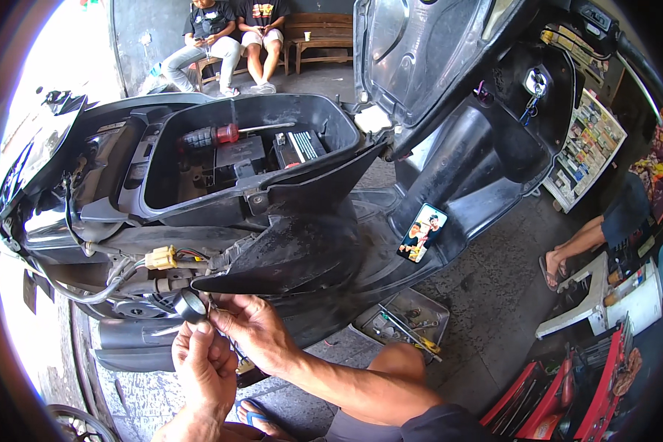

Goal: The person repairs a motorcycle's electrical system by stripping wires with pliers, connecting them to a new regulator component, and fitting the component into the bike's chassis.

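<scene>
I look down through the head camera at a black plastic motor scooter (295, 254) filling most of the view, its seat raised. An open black plastic storage bin (166, 173) sits under it, with a red-and-dark-handled screwdriver (210, 137) lying inside. At lower right stands a red metal toolbox (604, 387); a grey metal parts tray (435, 313) lies on the floor nearer the scooter.

Below the side panel my hands meet. My right hand (254, 331) pinches something thin and dark between thumb and fingers. My left hand (202, 357) has its fingers curled and thumb raised, apparently gripping the lower edge of a small black ring (190, 304), probably a roll of tape. The ring is beside the right fingertips, below a yellow plastic connector (161, 258) on the wiring. I cannot tell whether the ring and the thin piece join.

For this fine two-handed work, I would pinch close to the ring, pull evenly and steady both wrists. Turning the ring in small movements should spare the nearby wires a tug and keep it clear of the panel's edge.
</scene>
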The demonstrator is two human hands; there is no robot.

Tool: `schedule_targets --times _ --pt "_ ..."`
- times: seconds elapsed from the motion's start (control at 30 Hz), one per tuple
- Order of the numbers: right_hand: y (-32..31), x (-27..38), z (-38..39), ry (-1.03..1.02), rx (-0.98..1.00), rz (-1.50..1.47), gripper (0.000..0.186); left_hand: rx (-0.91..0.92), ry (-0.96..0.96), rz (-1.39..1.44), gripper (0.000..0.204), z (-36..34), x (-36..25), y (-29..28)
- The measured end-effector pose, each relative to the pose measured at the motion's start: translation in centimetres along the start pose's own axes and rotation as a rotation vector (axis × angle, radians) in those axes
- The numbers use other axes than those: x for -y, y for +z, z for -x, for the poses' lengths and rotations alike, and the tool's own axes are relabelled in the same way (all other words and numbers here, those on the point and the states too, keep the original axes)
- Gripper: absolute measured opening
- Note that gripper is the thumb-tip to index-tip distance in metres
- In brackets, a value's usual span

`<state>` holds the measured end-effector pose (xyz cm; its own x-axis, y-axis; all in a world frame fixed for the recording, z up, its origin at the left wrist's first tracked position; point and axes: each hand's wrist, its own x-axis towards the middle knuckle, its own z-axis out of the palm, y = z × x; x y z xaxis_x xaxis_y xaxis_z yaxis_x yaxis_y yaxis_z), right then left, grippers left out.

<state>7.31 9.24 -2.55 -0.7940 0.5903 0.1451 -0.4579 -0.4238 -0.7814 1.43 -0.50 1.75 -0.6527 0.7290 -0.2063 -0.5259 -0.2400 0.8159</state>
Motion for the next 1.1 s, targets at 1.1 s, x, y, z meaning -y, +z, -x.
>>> schedule_targets --times 1.1 --pt "0.6 3.0 1.3 0.051 -0.055 0.126 0.036 0.122 0.482 -0.877 0.010 -1.4 -2.3 -2.2"
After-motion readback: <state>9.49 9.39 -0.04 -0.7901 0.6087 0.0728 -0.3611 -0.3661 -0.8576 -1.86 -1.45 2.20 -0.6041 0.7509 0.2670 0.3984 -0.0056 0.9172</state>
